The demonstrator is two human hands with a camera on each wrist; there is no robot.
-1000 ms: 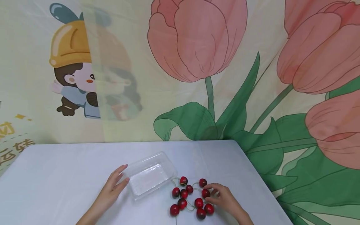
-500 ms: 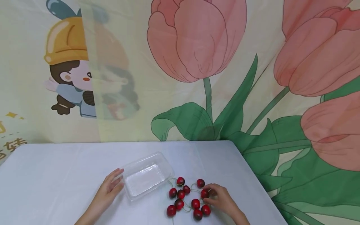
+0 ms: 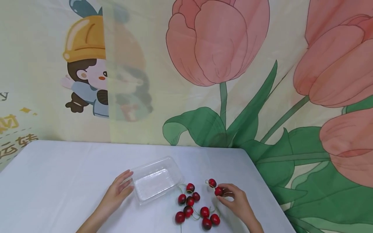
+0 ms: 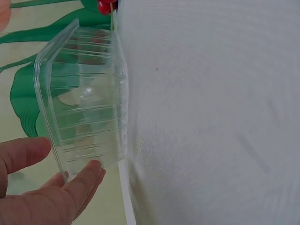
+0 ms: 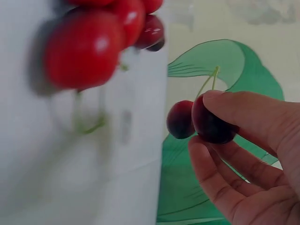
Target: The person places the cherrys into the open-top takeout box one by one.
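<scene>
My right hand point(image 3: 234, 199) pinches a dark red cherry point(image 5: 213, 119) between thumb and fingertips. A second cherry point(image 5: 180, 119) hangs beside it, their green stems point(image 5: 214, 75) meeting at the top. In the head view the pair is raised at the right of the other cherries point(image 3: 187, 211), several of which lie in a loose cluster with stems. A clear plastic container point(image 3: 157, 179) stands uncovered left of the cluster, with no cherries inside. At its left end is my left hand point(image 3: 116, 191), fingers loosely extended at the wall and thumb point(image 4: 28, 152) close by the rim.
A white-covered table point(image 3: 73, 174) bears everything. Its far edge meets a backdrop cloth point(image 3: 186, 126) printed with tulips and a cartoon child. The table's right edge runs just beyond my right hand.
My right hand has picked up a joined pair of cherries and raised it off the cluster's right side. The left hand stays by the container. The head view has shifted slightly.
</scene>
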